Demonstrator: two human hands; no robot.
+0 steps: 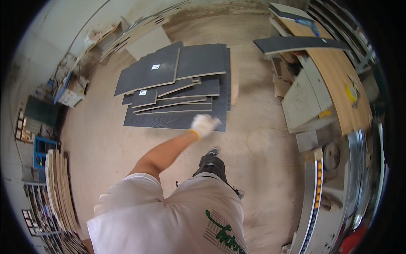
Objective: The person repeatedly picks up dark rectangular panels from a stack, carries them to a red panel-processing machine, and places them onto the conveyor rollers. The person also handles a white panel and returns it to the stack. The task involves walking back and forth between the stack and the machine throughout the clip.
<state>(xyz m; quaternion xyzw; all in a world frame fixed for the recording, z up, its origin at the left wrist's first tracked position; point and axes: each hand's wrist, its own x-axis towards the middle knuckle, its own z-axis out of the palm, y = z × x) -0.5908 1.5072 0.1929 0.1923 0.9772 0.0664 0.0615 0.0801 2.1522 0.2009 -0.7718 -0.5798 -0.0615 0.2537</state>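
My left hand [204, 125], in a white glove with a yellow cuff, reaches forward over the near edge of a pile of dark grey boards. It is smeared by motion, so I cannot make out its fingers, and nothing shows plainly in it. Lowest in the pile lies a large dark panel [169, 120] with faint wood grain. Narrow strips and smaller pieces overlap on top of it. Higher up sits a wide board [146, 74] with a white label, beside another large board [203, 59]. A smaller labelled piece [144, 98] pokes out below. My right hand is out of view.
To the right runs a wood-topped workbench [338, 89], with a long dark board [300, 44] across its far part and a yellow tape roll [351, 93]. A roller rail [315, 190] stands nearer. Upright board offcuts [59, 186] line the left side. A pale panel [148, 42] leans behind the pile.
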